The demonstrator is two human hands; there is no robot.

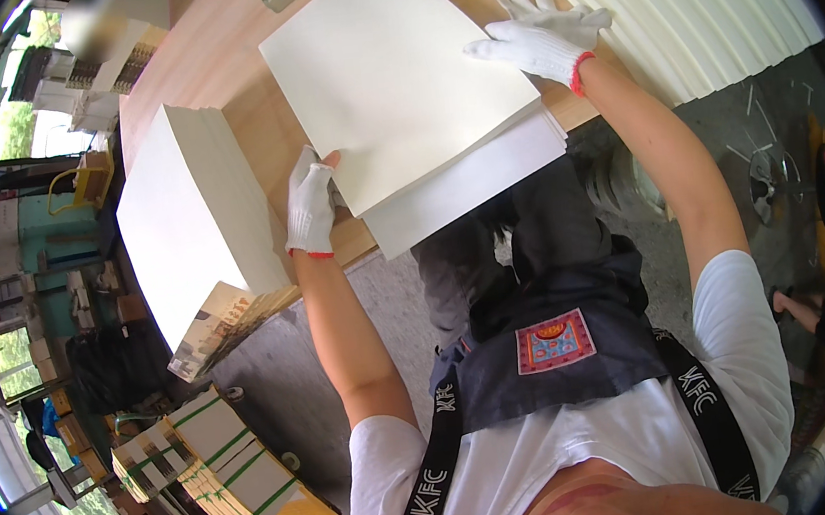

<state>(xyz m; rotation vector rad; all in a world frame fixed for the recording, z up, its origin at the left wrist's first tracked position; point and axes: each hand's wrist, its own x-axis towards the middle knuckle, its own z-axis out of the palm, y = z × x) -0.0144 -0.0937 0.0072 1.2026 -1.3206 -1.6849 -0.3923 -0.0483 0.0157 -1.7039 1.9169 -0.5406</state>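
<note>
A stack of large cream-white sheets (403, 67) lies on the wooden table in front of me, its upper sheets turned askew over white sheets (470, 186) that stick out on the near side. My left hand (310, 208), in a white knit glove with a red cuff, grips the stack's left edge. Its bare thumb tip presses at the top sheet's edge, while the fingers are partly hidden. Near the far right edge, my gloved right hand (539, 43) is open, fingers outstretched. Greyer glove fingers (552, 9) show just behind it; whose they are I cannot tell.
A tall white paper stack (192, 215) stands on the wooden table (253, 123) at left, above a printed block (223, 323). Ridged white material (698, 6) borders the right. Strapped bundles (223, 458) rest lower left. A person's arm (800, 307) shows at far right.
</note>
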